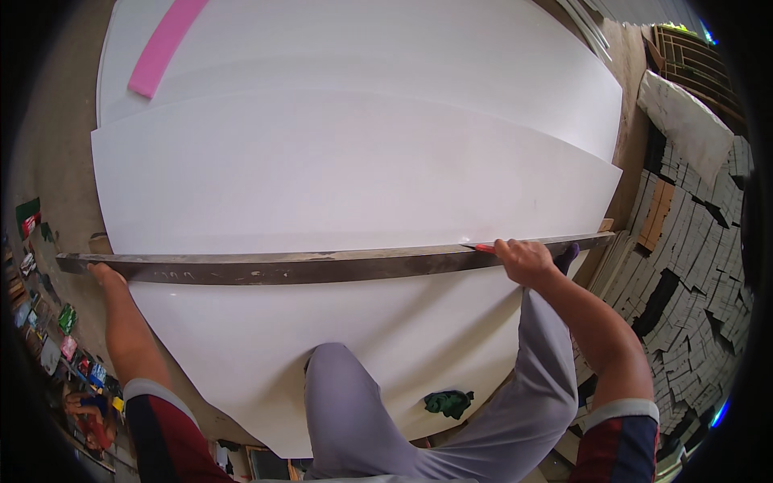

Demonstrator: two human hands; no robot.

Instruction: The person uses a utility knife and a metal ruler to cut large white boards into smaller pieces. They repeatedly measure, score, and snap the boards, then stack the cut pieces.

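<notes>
A long metal bar (338, 267) lies crosswise over a large white sheet (346, 177), reaching past the sheet's left edge. My left hand (109, 275) is closed on the bar near its left end, its fingers partly hidden. In my closed right hand (523, 261) is a red-handled utility knife (484, 248). Its thin tip points left and lies along the bar's far edge. Most of the knife's handle is covered by my fingers. My knee (330, 362) rests on the near part of the sheet, and my foot (567, 258) is beside the bar's right end.
Another white sheet (362, 32) lies underneath at the far side, with a pink strip (165, 48) on it. A dark green crumpled cloth (449, 404) sits between my legs. Stacked grey offcuts (684, 266) fill the right; assorted items and a person (93, 419) are at lower left.
</notes>
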